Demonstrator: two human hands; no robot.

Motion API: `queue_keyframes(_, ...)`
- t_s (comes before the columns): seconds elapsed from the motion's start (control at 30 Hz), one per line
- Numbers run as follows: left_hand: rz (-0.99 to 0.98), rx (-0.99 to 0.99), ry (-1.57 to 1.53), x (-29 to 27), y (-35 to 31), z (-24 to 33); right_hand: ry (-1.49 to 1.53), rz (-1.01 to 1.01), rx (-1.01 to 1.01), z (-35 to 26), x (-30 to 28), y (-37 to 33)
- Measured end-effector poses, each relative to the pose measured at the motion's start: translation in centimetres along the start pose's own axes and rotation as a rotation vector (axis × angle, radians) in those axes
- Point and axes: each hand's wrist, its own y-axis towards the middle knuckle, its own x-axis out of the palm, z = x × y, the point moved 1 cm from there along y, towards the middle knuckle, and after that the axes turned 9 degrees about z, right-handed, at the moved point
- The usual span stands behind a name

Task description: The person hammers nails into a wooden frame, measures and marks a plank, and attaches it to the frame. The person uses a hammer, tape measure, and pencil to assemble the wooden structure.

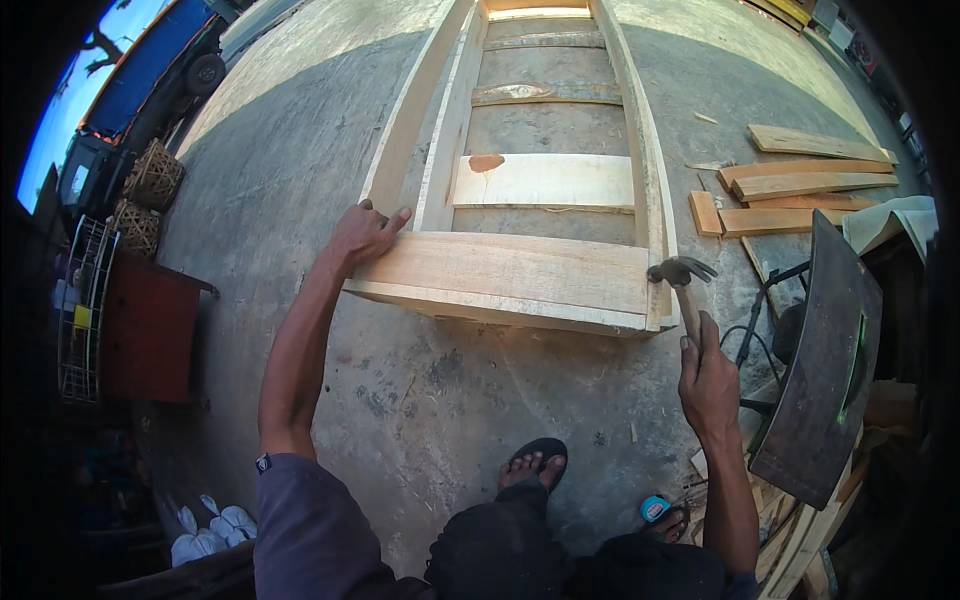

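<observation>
A long wooden frame (530, 297) of pale boards stretches away from me, with several crosspieces between its side boards. Its near end is closed by a wide board (520, 268). My left hand (366, 237) grips the frame's near left corner, thumb over the top and fingers partly hidden by the wood. In my right hand (710, 385) is a claw hammer (688, 300), held by its wooden handle. The hammer's head is at the near right corner, its face toward the wide board's right end; whether it touches cannot be made out.
Loose planks (800, 185) lie at the right. A dark slanted tabletop (825, 365) stands nearer on that side, with a black cable beside it. A blue tape measure (655, 509) is near my feet. A red cabinet (150, 330) and woven baskets (152, 175) stand left.
</observation>
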Motion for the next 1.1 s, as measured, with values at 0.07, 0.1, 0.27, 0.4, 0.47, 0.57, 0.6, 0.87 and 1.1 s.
queue_keyframes(0.07, 0.074, 0.071, 0.021, -0.2, -0.9, -2.0, 0.032, 0.014, 0.038, 0.1, 0.4, -0.3)
queue_keyframes(0.1, 0.104, 0.113, 0.030, 0.1, -1.2, -2.3, 0.044, 0.019, 0.047, 0.0, 0.4, -0.5)
queue_keyframes(0.27, 0.079, 0.101, 0.176, 1.8, -0.6, -1.2, 0.055, 0.150, -0.110, -1.0, -1.3, -1.3)
queue_keyframes(0.4, 0.139, 0.105, 0.162, 2.1, -0.4, -1.4, -0.200, -0.056, -0.038, -1.3, -2.2, -1.2)
queue_keyframes(0.47, 0.151, 0.103, 0.136, 2.3, -0.1, -2.0, -0.051, 0.098, -0.102, -1.4, -2.3, -1.2)
queue_keyframes(0.57, 0.189, 0.114, 0.121, 3.0, -0.1, -2.7, -0.143, -0.021, -0.060, -0.9, -1.6, -1.4)
queue_keyframes(0.6, 0.178, 0.106, 0.132, 3.2, -0.1, -2.9, -0.166, -0.040, -0.067, -0.7, -1.5, -1.5)
queue_keyframes(0.87, 0.180, -0.171, -0.132, 1.0, 0.8, -0.2, 0.283, 0.085, 0.212, 0.6, -2.3, -4.2)
queue_keyframes(1.1, -0.261, 0.008, -1.875, -2.9, -6.7, 22.4, 0.700, -0.422, 0.640, 0.4, -7.2, -4.7)
